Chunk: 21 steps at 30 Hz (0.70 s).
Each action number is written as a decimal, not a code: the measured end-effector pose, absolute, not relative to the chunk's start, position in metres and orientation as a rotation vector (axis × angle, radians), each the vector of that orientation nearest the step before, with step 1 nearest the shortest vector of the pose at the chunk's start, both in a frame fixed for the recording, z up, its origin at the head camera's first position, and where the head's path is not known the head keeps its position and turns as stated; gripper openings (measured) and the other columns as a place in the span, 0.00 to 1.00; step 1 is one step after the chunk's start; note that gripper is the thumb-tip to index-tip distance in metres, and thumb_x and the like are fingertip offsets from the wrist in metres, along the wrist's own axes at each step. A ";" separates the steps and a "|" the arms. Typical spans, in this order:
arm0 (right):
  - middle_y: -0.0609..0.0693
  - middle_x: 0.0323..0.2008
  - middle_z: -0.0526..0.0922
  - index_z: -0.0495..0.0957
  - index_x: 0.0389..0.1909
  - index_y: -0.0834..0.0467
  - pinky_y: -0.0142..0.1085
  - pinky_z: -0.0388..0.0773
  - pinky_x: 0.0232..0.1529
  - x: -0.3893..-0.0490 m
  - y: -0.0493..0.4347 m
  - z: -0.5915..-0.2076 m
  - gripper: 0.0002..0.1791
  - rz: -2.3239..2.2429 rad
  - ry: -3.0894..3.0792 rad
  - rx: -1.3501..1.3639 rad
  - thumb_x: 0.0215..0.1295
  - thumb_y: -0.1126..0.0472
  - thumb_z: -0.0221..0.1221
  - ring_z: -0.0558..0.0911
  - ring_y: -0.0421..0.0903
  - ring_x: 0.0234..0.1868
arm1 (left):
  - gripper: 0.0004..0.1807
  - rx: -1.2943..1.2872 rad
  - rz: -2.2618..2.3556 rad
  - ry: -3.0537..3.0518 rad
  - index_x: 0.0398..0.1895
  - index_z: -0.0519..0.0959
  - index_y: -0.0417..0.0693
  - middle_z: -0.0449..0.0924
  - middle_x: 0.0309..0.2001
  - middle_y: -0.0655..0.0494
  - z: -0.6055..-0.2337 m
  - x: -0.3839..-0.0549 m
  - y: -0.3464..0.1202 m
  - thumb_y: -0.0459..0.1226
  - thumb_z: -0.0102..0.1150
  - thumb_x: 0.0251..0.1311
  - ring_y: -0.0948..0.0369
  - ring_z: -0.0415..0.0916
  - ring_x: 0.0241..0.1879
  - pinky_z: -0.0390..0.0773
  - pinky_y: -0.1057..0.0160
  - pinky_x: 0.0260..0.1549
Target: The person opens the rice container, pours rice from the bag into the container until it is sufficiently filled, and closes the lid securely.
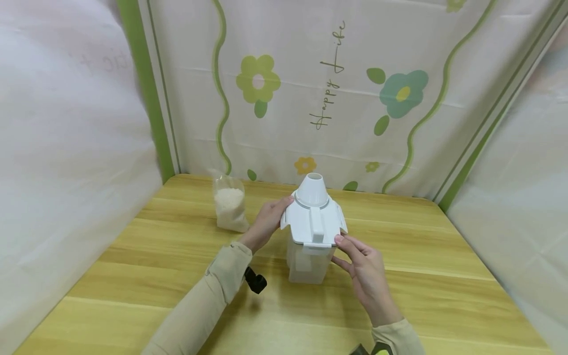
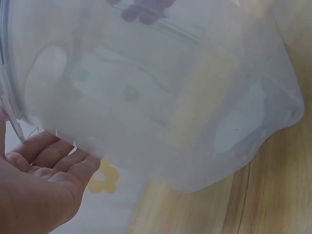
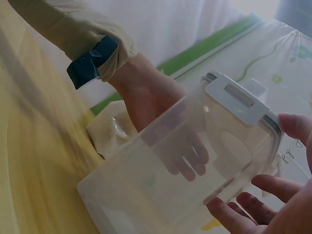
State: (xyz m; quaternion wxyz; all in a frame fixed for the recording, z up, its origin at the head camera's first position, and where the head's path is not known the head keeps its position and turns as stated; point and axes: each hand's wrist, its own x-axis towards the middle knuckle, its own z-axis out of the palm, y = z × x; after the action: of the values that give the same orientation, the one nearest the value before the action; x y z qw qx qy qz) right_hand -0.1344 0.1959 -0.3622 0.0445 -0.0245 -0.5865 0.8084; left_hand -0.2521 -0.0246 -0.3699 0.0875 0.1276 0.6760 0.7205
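A see-through plastic storage container (image 1: 306, 266) stands near the middle of the table, under a white lid (image 1: 303, 224) topped by a white cone-shaped piece (image 1: 312, 191). My left hand (image 1: 268, 222) holds its left side, thumb on the lid's edge and fingers along the far wall. On the near right corner, my right hand (image 1: 366, 268) has its thumb on the lid's rim, with fingers against the side below. Side flaps of the lid stick outward in the head view. Through the cloudy wall in the right wrist view, the left fingers (image 3: 187, 156) show. No contents are visible inside.
A clear bag of white grains (image 1: 230, 207) stands left of the container. Black wrist camera mounts (image 1: 256, 281) hang at the sleeves. A patterned curtain (image 1: 275, 138) rises behind the wooden table (image 1: 421, 286), and pale sheets enclose both sides.
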 end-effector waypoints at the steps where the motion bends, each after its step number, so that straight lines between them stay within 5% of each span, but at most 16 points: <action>1: 0.60 0.56 0.75 0.85 0.42 0.68 0.50 0.79 0.51 -0.135 0.196 -0.363 0.11 2.475 -1.781 -0.082 0.63 0.64 0.66 0.77 0.53 0.55 | 0.29 0.376 2.151 2.012 0.48 0.81 0.38 0.82 0.44 0.48 -0.370 -0.251 -0.025 0.55 0.48 0.71 0.57 0.78 0.44 0.78 0.61 0.46; 21: 0.56 0.45 0.82 0.87 0.37 0.62 0.48 0.80 0.49 -0.138 0.202 -0.363 0.10 2.474 -1.765 -0.128 0.66 0.58 0.66 0.83 0.52 0.45 | 0.25 0.163 2.332 2.028 0.44 0.84 0.41 0.82 0.46 0.50 -0.370 -0.225 -0.025 0.55 0.54 0.69 0.57 0.76 0.54 0.71 0.55 0.59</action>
State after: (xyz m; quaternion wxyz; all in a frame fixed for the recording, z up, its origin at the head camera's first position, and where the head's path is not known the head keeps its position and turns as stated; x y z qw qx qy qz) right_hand -0.1379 0.2022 -0.3628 0.0499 -0.0420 -0.5795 0.8124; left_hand -0.2254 -0.0247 -0.3704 0.0233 0.0525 0.6552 0.7533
